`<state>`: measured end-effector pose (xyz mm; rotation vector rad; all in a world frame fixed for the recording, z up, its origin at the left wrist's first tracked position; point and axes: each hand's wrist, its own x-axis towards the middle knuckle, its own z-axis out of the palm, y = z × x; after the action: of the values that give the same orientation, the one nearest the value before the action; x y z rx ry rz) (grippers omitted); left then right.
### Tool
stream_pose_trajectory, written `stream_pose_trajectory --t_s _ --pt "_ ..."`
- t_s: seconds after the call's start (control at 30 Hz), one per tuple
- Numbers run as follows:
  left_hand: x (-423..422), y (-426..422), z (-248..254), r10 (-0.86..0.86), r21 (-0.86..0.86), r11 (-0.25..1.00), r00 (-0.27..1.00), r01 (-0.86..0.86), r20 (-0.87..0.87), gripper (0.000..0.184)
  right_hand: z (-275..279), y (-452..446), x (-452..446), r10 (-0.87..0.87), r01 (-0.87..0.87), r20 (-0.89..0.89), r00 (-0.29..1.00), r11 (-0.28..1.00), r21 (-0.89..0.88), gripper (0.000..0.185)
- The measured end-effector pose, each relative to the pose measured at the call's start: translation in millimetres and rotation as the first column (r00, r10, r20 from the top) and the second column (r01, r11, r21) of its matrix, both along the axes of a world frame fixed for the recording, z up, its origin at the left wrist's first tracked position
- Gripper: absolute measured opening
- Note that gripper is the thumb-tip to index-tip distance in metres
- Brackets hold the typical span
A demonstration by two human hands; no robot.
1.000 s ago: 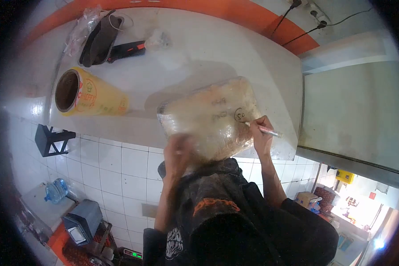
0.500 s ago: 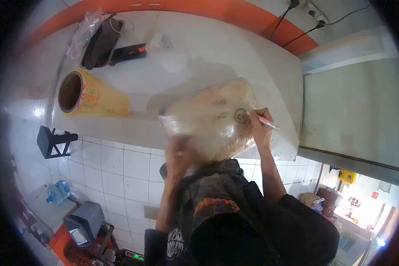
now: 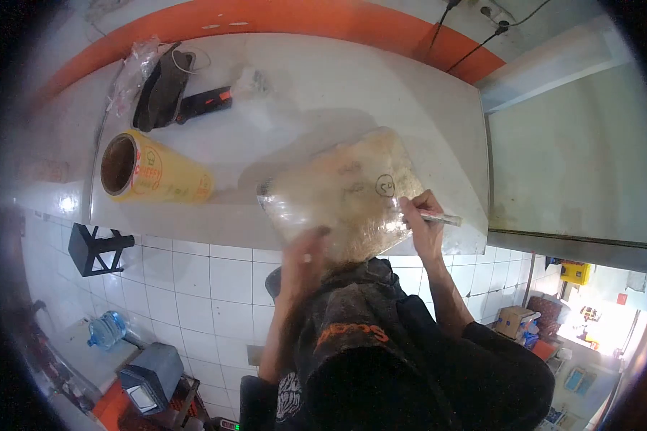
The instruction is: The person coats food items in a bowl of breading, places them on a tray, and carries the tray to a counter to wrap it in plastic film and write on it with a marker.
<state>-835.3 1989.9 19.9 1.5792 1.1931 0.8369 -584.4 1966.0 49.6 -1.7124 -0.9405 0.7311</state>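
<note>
A bulky package wrapped in clear film lies at the table's near edge. Handwritten marks and a circled number show on its upper face. My right hand is closed round a marker pen, just below the circled number at the package's right side. Over the package's near left part is my left hand, its fingers smeared by motion. A small white spot shows on that hand; I cannot make out what it is.
A yellow roll of cling film lies on the table at left. Behind it are a dark scanner-like object, a black-and-orange tool and crumpled plastic. A black stool stands on the tiled floor.
My right hand with the marker pen has moved down, away from the circled number. My left hand has shifted slightly right along the package. The whole view has tilted a little.
</note>
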Motion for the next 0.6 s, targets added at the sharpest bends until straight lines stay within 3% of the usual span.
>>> stream_pose_trajectory --t_s 0.07,0.13,0.23,0.27,0.33,0.4,0.6 --pt "5 0 7 -0.051 0.041 0.998 0.999 0.052 -0.006 0.021 12 -1 -19 0.054 -0.055 -0.013 0.998 0.998 -0.042 0.029" --pt "8 -3 10 -0.101 0.082 0.991 0.995 0.102 -0.019 0.022 22 -1 -37 0.047 -0.067 -0.194 0.980 0.992 -0.103 0.031" --pt "10 -7 14 -0.154 0.052 0.986 0.987 0.156 -0.042 0.022 26 -2 -49 0.104 -0.127 -0.220 0.970 0.987 -0.094 0.031" --pt "10 -8 18 -0.189 -0.042 0.981 0.981 0.187 -0.042 0.023 25 -2 -51 0.139 -0.160 -0.232 0.963 0.984 -0.076 0.031" --pt "9 -11 19 -0.222 -0.131 0.968 0.974 0.215 -0.042 0.025 21 -3 -54 0.156 -0.170 -0.220 0.963 0.984 -0.048 0.030" --pt "10 -18 14 -0.174 0.067 0.983 0.985 0.174 0.006 0.021 15 -7 -54 0.229 -0.245 -0.140 0.963 0.964 -0.108 0.031" --pt "10 -30 13 -0.219 0.046 0.975 0.976 0.218 -0.001 0.020 22 -13 -64 0.323 -0.330 -0.069 0.944 0.926 -0.181 0.034"
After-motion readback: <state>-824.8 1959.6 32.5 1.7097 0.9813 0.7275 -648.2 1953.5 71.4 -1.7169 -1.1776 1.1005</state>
